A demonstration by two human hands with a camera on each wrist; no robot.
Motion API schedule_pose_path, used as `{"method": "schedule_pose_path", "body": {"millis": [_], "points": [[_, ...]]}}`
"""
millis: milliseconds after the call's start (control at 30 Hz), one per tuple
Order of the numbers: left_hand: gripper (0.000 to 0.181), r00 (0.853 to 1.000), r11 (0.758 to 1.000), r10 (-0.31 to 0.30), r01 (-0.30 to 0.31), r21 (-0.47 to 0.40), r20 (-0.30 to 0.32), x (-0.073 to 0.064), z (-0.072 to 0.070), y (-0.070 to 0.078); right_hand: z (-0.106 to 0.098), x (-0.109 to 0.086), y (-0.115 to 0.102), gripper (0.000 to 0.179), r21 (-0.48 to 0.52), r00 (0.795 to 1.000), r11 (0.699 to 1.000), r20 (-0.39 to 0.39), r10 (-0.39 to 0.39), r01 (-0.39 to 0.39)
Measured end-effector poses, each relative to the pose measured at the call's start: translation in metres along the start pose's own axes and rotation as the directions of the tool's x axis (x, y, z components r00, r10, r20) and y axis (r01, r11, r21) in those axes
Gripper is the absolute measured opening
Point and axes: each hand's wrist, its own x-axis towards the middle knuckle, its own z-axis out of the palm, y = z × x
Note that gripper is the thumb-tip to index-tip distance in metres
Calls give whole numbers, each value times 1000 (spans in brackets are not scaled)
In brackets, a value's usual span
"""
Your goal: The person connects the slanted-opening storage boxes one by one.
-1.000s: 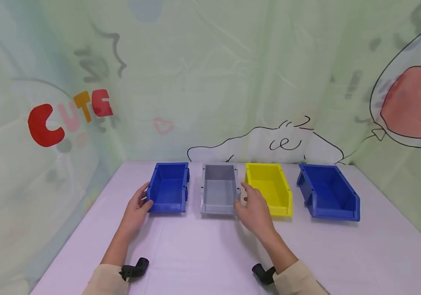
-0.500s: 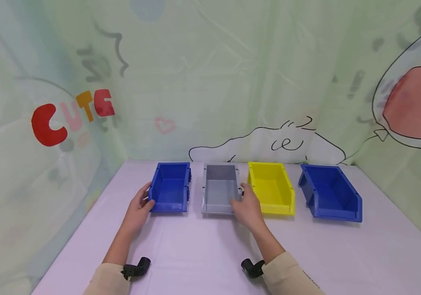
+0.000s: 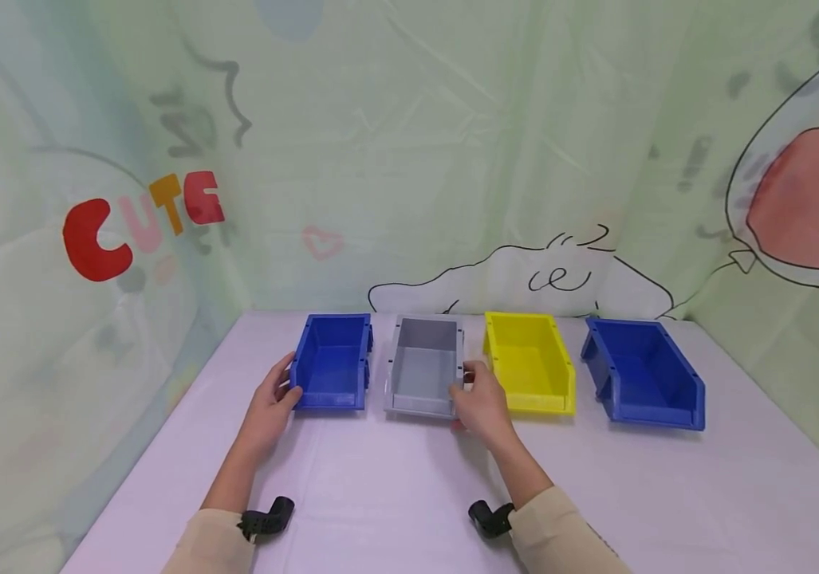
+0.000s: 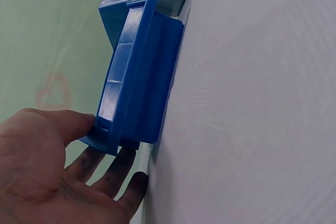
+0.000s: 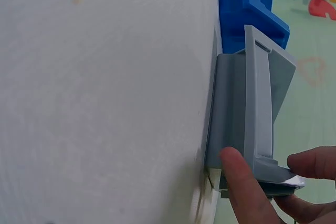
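Note:
My left hand (image 3: pixel 269 410) pinches the left side wall of a blue storage bin (image 3: pixel 330 400), its thumb over the rim and its fingers outside. In the left wrist view that thumb (image 4: pixel 79 124) lies at the corner of the blue bin's front lip (image 4: pixel 122 66). A grey storage bin (image 3: pixel 423 404) stands just right of it, its right wall held by my right hand (image 3: pixel 482 402). The right wrist view shows the thumb at the rim of the grey bin (image 5: pixel 260 98), with one finger (image 5: pixel 244 187) along its underside and others beneath the wall.
To the right of the grey bin stand a yellow bin (image 3: pixel 534 402) and a second blue bin (image 3: pixel 649 414), turned slightly. All sit near the back of a white-covered table (image 3: pixel 380 494). Behind hangs a printed curtain (image 3: pixel 409 159).
My right hand has moved left from the gap beside the yellow bin and taken hold of the grey bin. The grey bin's front has shifted slightly left. My left hand keeps its hold.

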Motion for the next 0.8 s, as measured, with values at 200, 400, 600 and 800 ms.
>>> {"method": "schedule_pose_path", "body": {"millis": [200,400,600,800], "points": [[61,1000,1000,-3,3,6,3,0,0,1,1,0,2,57,67,1000,997,9,27,-28],[62,1000,1000,-12,12,18,2,0,1,1,1,-1,3,56,99,1000,995,18,19,-21],[62,1000,1000,-11,11,25,9,1,0,0,-3,0,0,55,96,1000,995,16,1,-2],[62,1000,1000,-20,20,19,17,1,0,0,-5,1,-3,56,81,999,996,18,-42,41]]}}
